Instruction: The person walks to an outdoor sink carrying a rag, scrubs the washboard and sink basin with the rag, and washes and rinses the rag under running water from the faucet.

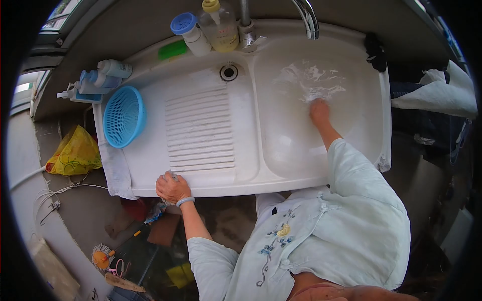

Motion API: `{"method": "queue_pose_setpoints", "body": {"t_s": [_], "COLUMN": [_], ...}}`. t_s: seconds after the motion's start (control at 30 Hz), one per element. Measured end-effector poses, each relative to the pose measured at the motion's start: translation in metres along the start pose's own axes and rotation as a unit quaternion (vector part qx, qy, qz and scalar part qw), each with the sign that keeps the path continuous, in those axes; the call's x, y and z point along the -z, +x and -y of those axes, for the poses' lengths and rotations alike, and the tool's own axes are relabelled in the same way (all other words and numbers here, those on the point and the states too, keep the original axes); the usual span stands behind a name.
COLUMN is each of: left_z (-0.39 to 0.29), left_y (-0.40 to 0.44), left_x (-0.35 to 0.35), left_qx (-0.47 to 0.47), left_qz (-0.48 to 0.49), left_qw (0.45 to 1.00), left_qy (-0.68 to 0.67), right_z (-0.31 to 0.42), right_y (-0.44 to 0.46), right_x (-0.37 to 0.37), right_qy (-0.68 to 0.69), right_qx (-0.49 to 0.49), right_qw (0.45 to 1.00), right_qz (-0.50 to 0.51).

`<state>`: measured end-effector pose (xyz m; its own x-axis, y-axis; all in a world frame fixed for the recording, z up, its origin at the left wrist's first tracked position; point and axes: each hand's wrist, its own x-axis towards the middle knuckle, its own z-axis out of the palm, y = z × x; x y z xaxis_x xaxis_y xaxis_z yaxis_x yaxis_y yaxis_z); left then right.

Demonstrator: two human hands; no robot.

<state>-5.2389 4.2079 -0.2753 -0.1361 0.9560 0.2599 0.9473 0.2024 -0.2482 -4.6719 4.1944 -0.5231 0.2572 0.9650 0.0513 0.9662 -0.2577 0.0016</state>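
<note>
My left hand (172,188) is closed around a crumpled greyish cloth (174,176) at the front edge of the white sink unit (216,191), below the ribbed washboard area (201,130). A pale bangle circles that wrist. My right hand (319,111) reaches into the right basin (286,145), its fingers at the edge of rippling water (324,83). Those fingertips are hidden by the water and glare, so what they hold, if anything, does not show. The chrome faucet (312,30) arches over the basin's back.
A blue basket (124,116) stands at the left of the sink unit, with bottles (114,68) behind it. A green sponge (172,49), a blue-lidded container (193,37) and a pump bottle (221,30) line the back ledge. Black cloth (375,52) hangs at the back right corner.
</note>
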Motion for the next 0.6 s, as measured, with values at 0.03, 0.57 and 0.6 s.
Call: {"method": "queue_pose_setpoints", "body": {"t_s": [0.03,0.57,0.6], "left_z": [0.0,0.001,0.001], "left_y": [0.0,0.0,0.0], "left_x": [0.0,-0.004,-0.007], "left_qx": [-0.001,-0.014,-0.014], "left_qz": [-0.002,-0.022,-0.022], "left_qw": [1.0,0.999,1.0], "left_qy": [0.006,0.018,0.018], "right_z": [0.015,0.03,0.029], "right_y": [0.008,0.011,0.01], "right_x": [0.039,0.062,0.064], "right_qy": [0.029,0.11,0.11], "right_qx": [-0.02,-0.193,-0.193], "right_qw": [0.998,0.974,0.974], "right_qz": [0.047,0.035,0.035]}}
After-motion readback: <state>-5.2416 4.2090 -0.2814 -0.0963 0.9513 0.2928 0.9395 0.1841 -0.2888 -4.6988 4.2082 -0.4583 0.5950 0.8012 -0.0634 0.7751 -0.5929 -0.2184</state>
